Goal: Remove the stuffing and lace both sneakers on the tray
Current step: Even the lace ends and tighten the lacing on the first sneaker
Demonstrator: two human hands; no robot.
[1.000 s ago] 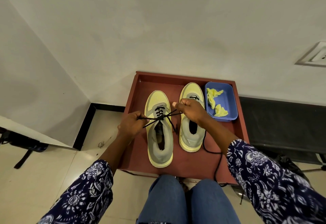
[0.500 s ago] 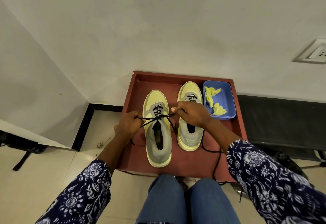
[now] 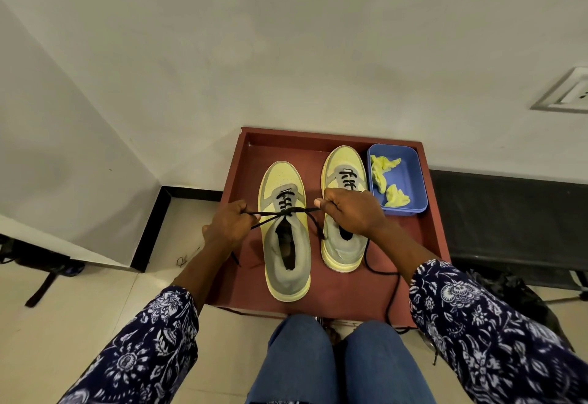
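Two yellow-and-grey sneakers stand side by side on a red-brown tray [image 3: 432,238]. The left sneaker [image 3: 286,254] has a black lace [image 3: 286,211] threaded up its front, pulled taut sideways across the tongue. My left hand [image 3: 227,225] grips one end of that lace at the shoe's left. My right hand [image 3: 350,212] pinches the other end and lies over the right sneaker [image 3: 342,244], hiding its middle. The right sneaker's own black lace [image 3: 386,279] trails loose over the tray's front edge.
A blue bin [image 3: 410,177] at the tray's back right corner holds crumpled yellow stuffing [image 3: 394,198]. White walls close in behind and to the left. A dark bench sits right of the tray. My knees are just below the tray's front edge.
Both hands have drawn apart and slightly toward me, pulling the left sneaker's lace tight into a nearly straight horizontal line. The sneakers stay in place.
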